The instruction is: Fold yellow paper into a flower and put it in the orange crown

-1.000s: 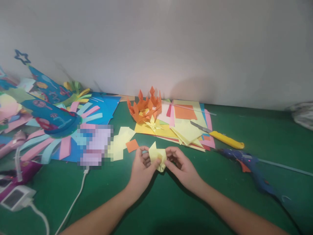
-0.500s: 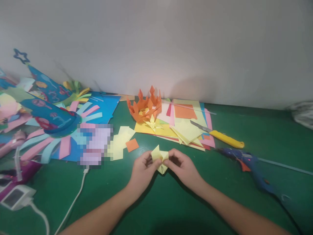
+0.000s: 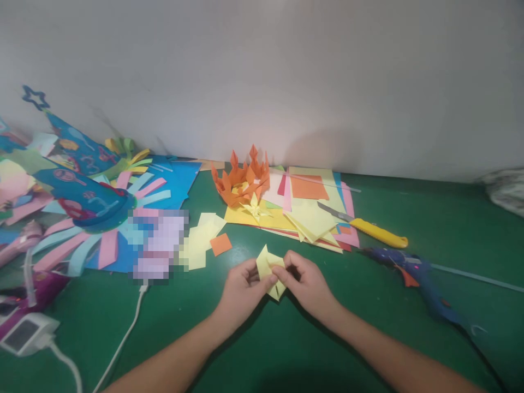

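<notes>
Between my two hands is a small piece of folded pale yellow paper (image 3: 267, 265), with creased flaps and a point at its top. My left hand (image 3: 243, 286) pinches its left side, the thumb lying across the front. On the right edge, my right hand (image 3: 305, 281) grips it with thumb and fingers, the thumb pressing on a flap. Beyond my hands stands an orange folded-paper crown (image 3: 239, 183), and a pale yellow paper flower (image 3: 255, 206) lies in front of it. Left of my hands are loose pale yellow sheets (image 3: 198, 251) and an orange paper square (image 3: 221, 244).
A yellow utility knife (image 3: 379, 233) with its blade out lies right of the stacked paper (image 3: 313, 218). Nearer sits a blue glue gun (image 3: 426, 278) with a cord. Decorated blue cone hats (image 3: 90, 191) and a white cable (image 3: 126, 335) are on the left of the green table (image 3: 184, 311).
The folded paper has turned slightly and shifted a little down and right in my hands. My right thumb has moved up onto its front flap.
</notes>
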`<state>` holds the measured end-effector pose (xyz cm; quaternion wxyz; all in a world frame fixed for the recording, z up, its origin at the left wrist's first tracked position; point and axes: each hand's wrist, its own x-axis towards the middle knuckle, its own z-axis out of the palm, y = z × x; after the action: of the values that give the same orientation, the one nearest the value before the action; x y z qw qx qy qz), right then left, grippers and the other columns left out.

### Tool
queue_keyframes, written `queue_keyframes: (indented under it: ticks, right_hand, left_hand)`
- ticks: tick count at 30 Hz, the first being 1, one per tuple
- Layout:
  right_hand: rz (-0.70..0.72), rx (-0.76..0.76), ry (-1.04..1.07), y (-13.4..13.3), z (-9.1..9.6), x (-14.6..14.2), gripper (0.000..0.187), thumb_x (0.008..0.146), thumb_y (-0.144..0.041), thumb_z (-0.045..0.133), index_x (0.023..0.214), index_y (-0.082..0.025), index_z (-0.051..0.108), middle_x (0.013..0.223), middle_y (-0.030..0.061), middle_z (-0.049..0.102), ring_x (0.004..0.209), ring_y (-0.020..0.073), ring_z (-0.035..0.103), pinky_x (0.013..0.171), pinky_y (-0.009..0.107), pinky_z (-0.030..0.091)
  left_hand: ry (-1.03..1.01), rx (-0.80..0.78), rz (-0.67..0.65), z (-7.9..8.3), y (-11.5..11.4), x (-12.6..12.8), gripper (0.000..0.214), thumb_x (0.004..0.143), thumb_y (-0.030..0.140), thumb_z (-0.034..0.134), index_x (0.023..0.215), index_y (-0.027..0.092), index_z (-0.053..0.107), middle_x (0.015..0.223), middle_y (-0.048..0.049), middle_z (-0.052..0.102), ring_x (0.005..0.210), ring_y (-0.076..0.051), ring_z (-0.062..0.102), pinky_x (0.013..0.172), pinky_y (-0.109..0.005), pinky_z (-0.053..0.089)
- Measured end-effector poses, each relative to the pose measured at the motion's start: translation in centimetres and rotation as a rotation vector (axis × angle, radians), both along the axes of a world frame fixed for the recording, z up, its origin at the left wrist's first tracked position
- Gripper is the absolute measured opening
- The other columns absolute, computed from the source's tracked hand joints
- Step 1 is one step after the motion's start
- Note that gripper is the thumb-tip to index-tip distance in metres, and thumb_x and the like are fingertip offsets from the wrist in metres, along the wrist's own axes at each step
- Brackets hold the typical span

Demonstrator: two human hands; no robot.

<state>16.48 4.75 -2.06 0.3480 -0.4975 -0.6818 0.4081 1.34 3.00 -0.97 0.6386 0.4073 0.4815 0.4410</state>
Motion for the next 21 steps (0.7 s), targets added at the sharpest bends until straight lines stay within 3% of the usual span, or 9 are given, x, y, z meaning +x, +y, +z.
queue_keyframes:
  ticks: [7,11,16,21]
  right_hand:
    - [0.051,-0.004,0.095,-0.16,0.67,0.29,0.032,0.092,-0.041,0.038,0.068,-0.020,0.043,0.061,-0.0037,0.042,0.055,0.0110,0.041,0.051,0.023,0.034]
    - [0.142,0.042,0.019,-0.31,0.88,0.38,0.033,0.095,-0.037,0.032,0.069,-0.020,0.044,0.065,-0.0015,0.047,0.060,0.0122,0.046,0.057,0.024,0.036]
    - [0.182,0.155,-0.121,-0.39,0.68,0.24,0.037,0.094,-0.036,0.033,0.062,-0.020,0.038,0.060,-0.0023,0.041,0.058,0.0126,0.041,0.055,0.025,0.033]
    - [0.153,0.166,-0.147,-0.34,0.57,0.08,0.036,0.092,-0.033,0.038,0.059,-0.020,0.032,0.057,-0.0039,0.035,0.054,0.0113,0.037,0.051,0.024,0.030]
  left_hand:
    - [-0.107,-0.056,0.075,0.32,0.25,-0.20,0.026,0.065,0.026,0.075,0.086,0.013,0.065,0.084,-0.0056,0.071,0.074,-0.015,0.063,0.069,-0.025,0.050]
    - [-0.182,-0.081,0.160,0.25,0.31,-0.42,0.027,0.067,0.027,0.074,0.089,0.014,0.064,0.088,-0.0062,0.070,0.078,-0.015,0.063,0.073,-0.026,0.049]
    - [-0.193,-0.086,0.169,0.15,0.23,-0.50,0.025,0.068,0.027,0.073,0.088,0.015,0.064,0.086,-0.0038,0.069,0.077,-0.014,0.061,0.074,-0.026,0.047]
    - [-0.210,-0.115,0.163,0.26,0.17,-0.56,0.025,0.068,0.027,0.073,0.088,0.016,0.063,0.085,-0.0026,0.068,0.077,-0.014,0.060,0.073,-0.026,0.046]
